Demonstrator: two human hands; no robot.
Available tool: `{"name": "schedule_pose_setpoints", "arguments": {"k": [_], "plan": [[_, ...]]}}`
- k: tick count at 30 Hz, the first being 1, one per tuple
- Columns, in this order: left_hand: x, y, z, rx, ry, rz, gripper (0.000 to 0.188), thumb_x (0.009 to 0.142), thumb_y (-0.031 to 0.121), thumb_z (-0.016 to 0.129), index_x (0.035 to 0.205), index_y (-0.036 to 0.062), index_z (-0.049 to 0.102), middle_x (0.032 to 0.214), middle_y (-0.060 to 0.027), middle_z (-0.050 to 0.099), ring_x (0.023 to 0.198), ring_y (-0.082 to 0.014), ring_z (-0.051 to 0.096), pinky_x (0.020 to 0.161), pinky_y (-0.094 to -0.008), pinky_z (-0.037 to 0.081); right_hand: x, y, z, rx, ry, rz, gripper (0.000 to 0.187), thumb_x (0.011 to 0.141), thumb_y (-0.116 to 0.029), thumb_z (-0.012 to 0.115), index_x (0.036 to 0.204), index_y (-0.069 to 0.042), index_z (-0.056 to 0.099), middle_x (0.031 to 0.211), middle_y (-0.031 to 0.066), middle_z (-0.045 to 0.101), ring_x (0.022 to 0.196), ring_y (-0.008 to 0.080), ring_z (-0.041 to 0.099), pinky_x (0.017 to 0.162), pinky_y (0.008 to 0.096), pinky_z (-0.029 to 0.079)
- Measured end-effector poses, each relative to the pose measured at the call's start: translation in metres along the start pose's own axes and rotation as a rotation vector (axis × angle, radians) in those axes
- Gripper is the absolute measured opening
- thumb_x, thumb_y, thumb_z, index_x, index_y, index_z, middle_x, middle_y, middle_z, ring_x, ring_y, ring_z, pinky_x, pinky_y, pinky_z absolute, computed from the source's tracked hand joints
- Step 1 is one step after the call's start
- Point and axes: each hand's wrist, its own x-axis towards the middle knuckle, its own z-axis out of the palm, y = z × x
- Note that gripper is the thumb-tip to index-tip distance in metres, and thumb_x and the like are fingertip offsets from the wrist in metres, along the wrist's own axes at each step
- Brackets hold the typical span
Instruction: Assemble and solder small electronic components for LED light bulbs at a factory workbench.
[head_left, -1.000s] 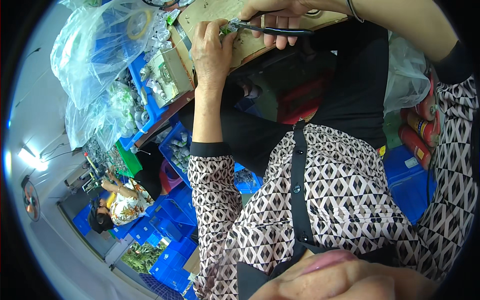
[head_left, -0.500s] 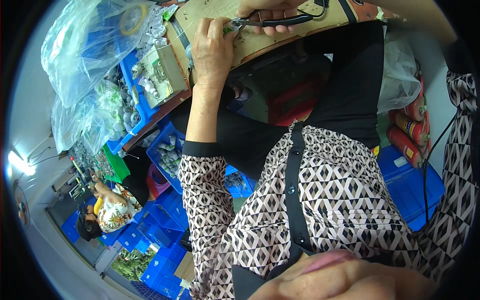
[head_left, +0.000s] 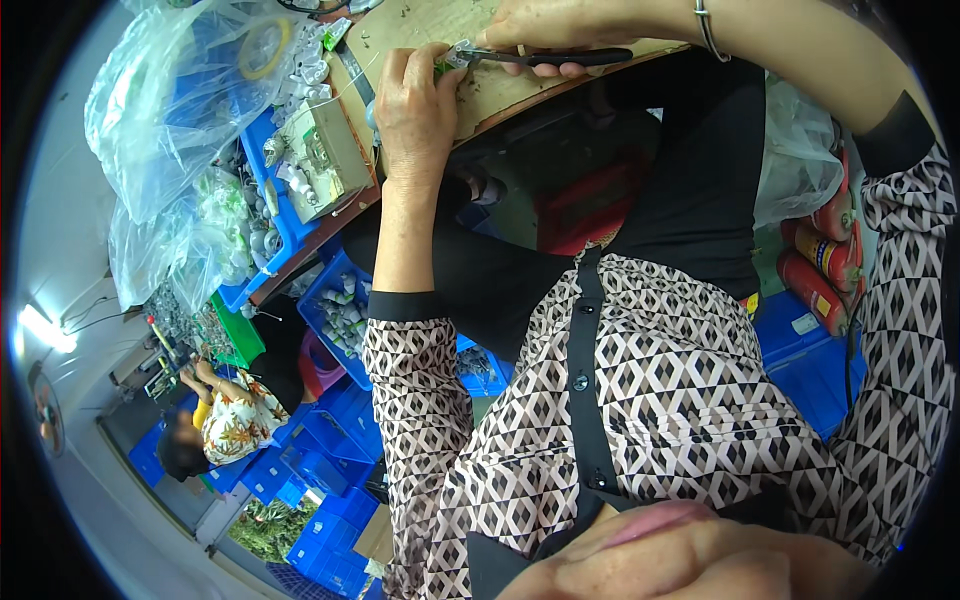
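Observation:
At the edge of the worktable (head_left: 520,90), my left hand (head_left: 412,120) pinches a small clear-and-green part (head_left: 457,56) between thumb and fingers. My right hand (head_left: 550,25) comes in from the right, closed around black-handled pliers (head_left: 590,58). The pliers' metal jaws point left and meet the small part at my left fingertips. The fingers hide some of the part and one side of the tool.
To the left stand a beige box (head_left: 330,150) with small parts on it, a blue tray (head_left: 285,225) of grey pieces and clear plastic bags (head_left: 160,120). Red fire extinguishers (head_left: 815,285) stand at the right. Another person (head_left: 230,420) works at far left.
My right hand and forearm have come lower into view, showing a bracelet. The pliers have tipped and dropped slightly. My left hand has shifted a little downward, still pinching the part.

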Motion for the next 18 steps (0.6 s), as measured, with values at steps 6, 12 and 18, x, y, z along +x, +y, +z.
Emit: {"name": "schedule_pose_setpoints", "arguments": {"k": [6,12,18], "plan": [[0.000,0.000,-0.002,0.013,0.001,-0.021,0.030,0.077,0.011,0.079,0.105,0.0095,0.067,0.094,-0.0102,0.061,0.086,-0.0317,0.064,0.073,-0.0400,0.053,-0.016,0.003,0.000,-0.135,-0.048,-0.048,0.045,0.103,-0.040,0.038,0.079,-0.007,0.058,0.065,0.0054,0.060,0.054,0.0145,0.056,0.052,0.0309,0.047],[-0.001,-0.010,-0.003,0.028,-0.020,-0.098,0.026,0.078,0.018,0.079,0.101,0.0092,0.070,0.092,-0.0095,0.063,0.087,-0.0305,0.064,0.075,-0.0401,0.052,-0.018,-0.003,-0.025,-1.099,0.329,-0.783,0.048,0.101,-0.042,0.041,0.084,-0.003,0.062,0.070,0.0162,0.063,0.065,0.0285,0.062,0.067,0.0385,0.051],[-0.005,-0.019,-0.015,0.151,0.021,-0.042,0.031,0.079,0.027,0.080,0.103,0.0101,0.069,0.097,-0.0066,0.067,0.097,-0.0268,0.062,0.101,-0.0439,0.039,-0.014,0.006,-0.046,-1.529,0.700,-0.626,0.041,0.086,-0.042,0.067,0.103,-0.004,0.065,0.104,0.0183,0.061,0.111,0.0368,0.055,0.096,0.0460,0.040]]}}
